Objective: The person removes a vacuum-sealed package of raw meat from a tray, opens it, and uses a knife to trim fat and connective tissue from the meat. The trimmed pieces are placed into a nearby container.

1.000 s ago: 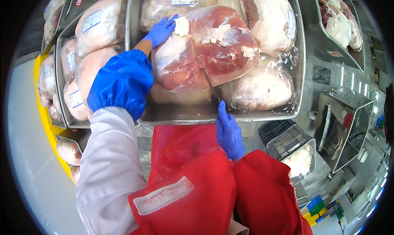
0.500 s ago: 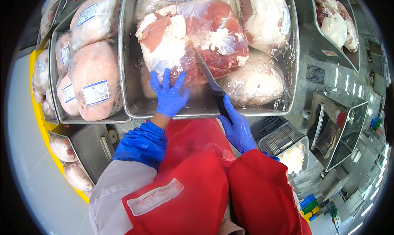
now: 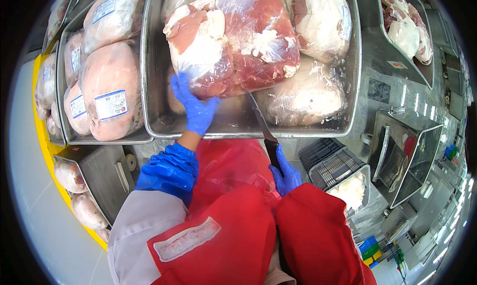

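A large unwrapped cut of raw meat, red with white fat, lies on top of wrapped meat pieces in a steel bin. My left hand, in a blue glove, has its fingers spread against the cut's near left edge. In my blue-gloved right hand is a knife, gripped by its black handle below the bin's near rim. Its blade points up and left, with the tip at the near lower edge of the meat. Whether the tip touches the meat I cannot tell.
Wrapped, labelled meat pieces fill a second steel bin on the left. Another bin with raw meat stands at the far right. Below it are an open steel cart and dark plastic crates beside a tub of pale pieces.
My right hand has drawn the knife down toward me, its blade leaving the middle of the meat. My left hand has shifted slightly left and down along the edge.
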The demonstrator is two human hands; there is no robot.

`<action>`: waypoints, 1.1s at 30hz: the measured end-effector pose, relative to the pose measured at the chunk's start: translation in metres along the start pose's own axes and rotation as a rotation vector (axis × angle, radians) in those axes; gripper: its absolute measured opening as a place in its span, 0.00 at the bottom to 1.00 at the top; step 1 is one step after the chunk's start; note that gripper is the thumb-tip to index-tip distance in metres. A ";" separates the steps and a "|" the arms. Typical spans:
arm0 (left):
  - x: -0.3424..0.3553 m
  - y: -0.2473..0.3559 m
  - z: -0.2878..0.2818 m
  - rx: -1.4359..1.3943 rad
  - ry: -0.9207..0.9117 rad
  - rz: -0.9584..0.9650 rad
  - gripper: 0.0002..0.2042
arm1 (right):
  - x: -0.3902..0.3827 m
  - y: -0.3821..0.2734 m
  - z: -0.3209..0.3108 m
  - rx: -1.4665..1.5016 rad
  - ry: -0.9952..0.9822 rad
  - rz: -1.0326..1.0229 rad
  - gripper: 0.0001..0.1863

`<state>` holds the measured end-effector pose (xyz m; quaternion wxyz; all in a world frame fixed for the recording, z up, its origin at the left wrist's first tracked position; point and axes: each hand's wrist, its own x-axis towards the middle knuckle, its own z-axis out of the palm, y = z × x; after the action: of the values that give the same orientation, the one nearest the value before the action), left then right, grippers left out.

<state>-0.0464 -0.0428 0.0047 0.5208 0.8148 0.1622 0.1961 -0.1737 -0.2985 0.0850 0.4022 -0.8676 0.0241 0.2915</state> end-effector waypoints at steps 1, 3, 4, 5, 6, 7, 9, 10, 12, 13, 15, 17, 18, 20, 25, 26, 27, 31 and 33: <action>-0.004 0.012 0.005 -0.316 0.101 -0.269 0.35 | 0.003 0.001 0.002 0.021 0.015 -0.015 0.34; -0.007 0.011 0.004 -0.860 0.145 -0.711 0.33 | 0.007 0.006 0.004 0.026 0.006 0.000 0.34; -0.007 0.006 0.002 -1.090 0.074 -0.887 0.32 | 0.008 0.008 0.004 0.027 0.008 0.013 0.34; -0.006 0.002 0.001 -1.318 -0.003 -1.064 0.31 | 0.009 0.010 0.004 0.051 0.015 -0.008 0.33; -0.005 -0.003 0.008 -1.343 0.010 -1.022 0.30 | 0.011 0.012 0.003 0.075 0.023 -0.029 0.33; -0.004 -0.006 0.011 -1.386 0.002 -1.025 0.30 | 0.012 0.015 0.002 0.094 0.029 -0.049 0.32; -0.002 -0.015 0.014 -1.471 -0.014 -1.029 0.30 | 0.012 0.023 0.005 0.037 0.033 -0.062 0.31; 0.000 -0.016 0.018 -1.488 0.012 -1.044 0.30 | 0.013 0.026 0.006 0.007 0.036 -0.069 0.31; 0.005 -0.020 0.024 -1.522 0.065 -1.075 0.29 | 0.017 0.025 0.006 0.005 0.028 -0.072 0.31; 0.006 -0.022 0.022 -1.497 0.067 -1.103 0.29 | 0.019 0.024 0.008 0.007 0.021 -0.070 0.31; 0.007 -0.025 0.016 -1.447 0.071 -1.160 0.27 | 0.027 0.017 0.007 -0.014 0.045 -0.087 0.31; 0.013 -0.018 0.013 -1.324 0.119 -1.130 0.25 | 0.031 0.005 0.007 0.007 0.048 -0.107 0.31; 0.015 -0.014 0.011 -1.263 0.141 -1.115 0.24 | 0.030 -0.001 0.006 0.036 0.047 -0.112 0.32; 0.026 0.008 0.009 -1.190 0.196 -1.103 0.23 | 0.028 -0.031 -0.003 0.204 0.014 -0.040 0.33; 0.047 0.033 0.007 -1.155 0.262 -1.067 0.19 | 0.031 -0.105 -0.028 0.420 -0.049 -0.001 0.34; 0.051 0.039 0.007 -1.158 0.264 -1.056 0.18 | 0.037 -0.113 -0.035 0.444 -0.077 0.018 0.34; 0.054 0.043 0.006 -1.161 0.266 -1.046 0.17 | 0.043 -0.120 -0.043 0.468 -0.105 0.038 0.34; 0.053 0.039 0.007 -1.378 0.041 -0.668 0.12 | 0.063 -0.136 -0.056 0.639 -0.113 0.062 0.35; 0.060 0.066 0.017 -1.129 0.220 -0.720 0.10 | 0.071 -0.153 -0.069 0.673 -0.094 0.181 0.37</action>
<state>0.0180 -0.0545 0.0676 0.8798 0.2884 0.3483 0.1467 -0.0387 -0.2305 0.1876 0.6389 -0.6664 0.1769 0.3412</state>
